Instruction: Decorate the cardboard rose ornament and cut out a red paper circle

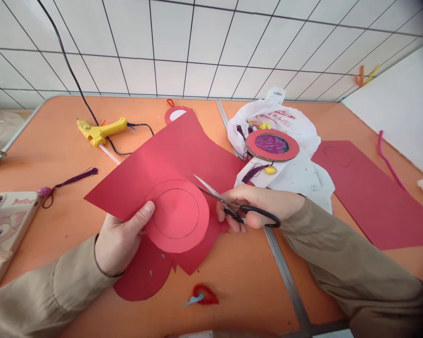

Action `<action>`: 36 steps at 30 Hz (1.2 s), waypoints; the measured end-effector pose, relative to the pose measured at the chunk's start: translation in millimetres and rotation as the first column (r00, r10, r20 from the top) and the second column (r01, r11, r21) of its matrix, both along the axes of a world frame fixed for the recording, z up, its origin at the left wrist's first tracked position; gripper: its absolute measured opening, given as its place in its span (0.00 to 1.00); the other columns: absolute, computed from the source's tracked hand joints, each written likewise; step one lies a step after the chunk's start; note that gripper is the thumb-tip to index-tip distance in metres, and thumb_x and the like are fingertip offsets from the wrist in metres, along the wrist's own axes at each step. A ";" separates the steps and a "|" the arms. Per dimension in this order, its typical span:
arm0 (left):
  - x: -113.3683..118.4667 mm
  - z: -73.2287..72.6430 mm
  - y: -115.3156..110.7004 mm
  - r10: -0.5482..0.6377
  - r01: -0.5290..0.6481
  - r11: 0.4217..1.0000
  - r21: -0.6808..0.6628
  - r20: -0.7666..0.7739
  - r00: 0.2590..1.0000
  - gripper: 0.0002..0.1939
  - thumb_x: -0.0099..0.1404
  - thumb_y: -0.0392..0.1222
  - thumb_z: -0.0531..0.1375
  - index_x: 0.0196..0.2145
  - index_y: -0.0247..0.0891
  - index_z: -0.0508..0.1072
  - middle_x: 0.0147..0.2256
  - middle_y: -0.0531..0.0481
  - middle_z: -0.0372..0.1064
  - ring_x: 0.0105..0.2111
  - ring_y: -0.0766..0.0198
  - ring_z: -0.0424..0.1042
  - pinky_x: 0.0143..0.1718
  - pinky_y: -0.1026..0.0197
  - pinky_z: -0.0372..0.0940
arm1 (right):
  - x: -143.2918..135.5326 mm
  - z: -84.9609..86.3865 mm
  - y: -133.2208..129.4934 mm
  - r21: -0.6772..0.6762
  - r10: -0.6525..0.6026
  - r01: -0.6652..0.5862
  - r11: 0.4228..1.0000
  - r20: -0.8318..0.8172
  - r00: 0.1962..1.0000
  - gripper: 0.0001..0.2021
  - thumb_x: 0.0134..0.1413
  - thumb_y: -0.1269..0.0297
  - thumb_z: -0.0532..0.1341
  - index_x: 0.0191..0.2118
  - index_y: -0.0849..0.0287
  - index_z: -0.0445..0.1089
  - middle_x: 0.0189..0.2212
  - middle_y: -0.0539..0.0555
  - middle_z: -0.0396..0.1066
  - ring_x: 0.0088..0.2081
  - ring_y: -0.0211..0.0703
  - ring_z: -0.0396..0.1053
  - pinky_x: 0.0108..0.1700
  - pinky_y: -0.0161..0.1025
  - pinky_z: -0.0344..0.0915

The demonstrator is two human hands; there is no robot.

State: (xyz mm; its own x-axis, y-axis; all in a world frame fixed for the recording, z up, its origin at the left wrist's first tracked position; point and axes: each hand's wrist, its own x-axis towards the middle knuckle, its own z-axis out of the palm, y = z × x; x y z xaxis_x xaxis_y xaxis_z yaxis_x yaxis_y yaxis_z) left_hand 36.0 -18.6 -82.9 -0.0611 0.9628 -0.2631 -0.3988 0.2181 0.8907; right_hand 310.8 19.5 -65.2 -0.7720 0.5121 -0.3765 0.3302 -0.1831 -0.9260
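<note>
My left hand (pixel 121 239) grips a sheet of red paper (pixel 176 145) at its left side, thumb pressed on top. On the sheet two pencilled circles lie one inside the other, and the lower and right part of the outer one is cut round as a disc (pixel 176 213). My right hand (pixel 254 206) holds scissors (pixel 229 204) with black handles, fingers in the loops. Their blades are parted and point left at the upper right edge of the disc. Under my left hand lies a rounded red paper piece (pixel 144 277).
A yellow glue gun (pixel 102 131) with a black cord lies back left, near a purple tassel (pixel 70 180) and a phone (pixel 10 230). A round red framed ornament (pixel 273 144) rests on a white plastic bag (pixel 310 126). More red paper (pixel 370 188) lies right; a red fuzzy loop (pixel 206 295) sits in front.
</note>
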 end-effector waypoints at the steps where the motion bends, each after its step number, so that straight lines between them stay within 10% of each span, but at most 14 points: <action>1: -0.1 -0.9 -0.3 0.010 -0.010 1.000 0.009 -0.005 1.000 0.26 0.54 0.41 0.71 0.52 0.46 0.76 0.47 0.47 0.77 0.49 0.49 0.75 0.46 0.53 0.75 | -0.7 0.4 -0.8 0.016 0.003 -0.003 1.000 0.002 1.000 0.33 0.41 0.35 0.65 0.38 0.63 0.67 0.24 0.52 0.70 0.26 0.38 0.69 0.26 0.34 0.65; 36: 3.9 2.4 -10.5 0.025 -0.024 0.999 -0.029 0.004 1.000 0.30 0.55 0.40 0.70 0.55 0.48 0.72 0.52 0.47 0.75 0.53 0.45 0.72 0.48 0.50 0.74 | -11.8 -4.9 -10.4 0.029 -0.114 0.116 0.993 -0.076 0.991 0.28 0.46 0.39 0.66 0.35 0.63 0.67 0.19 0.47 0.66 0.18 0.31 0.62 0.18 0.28 0.60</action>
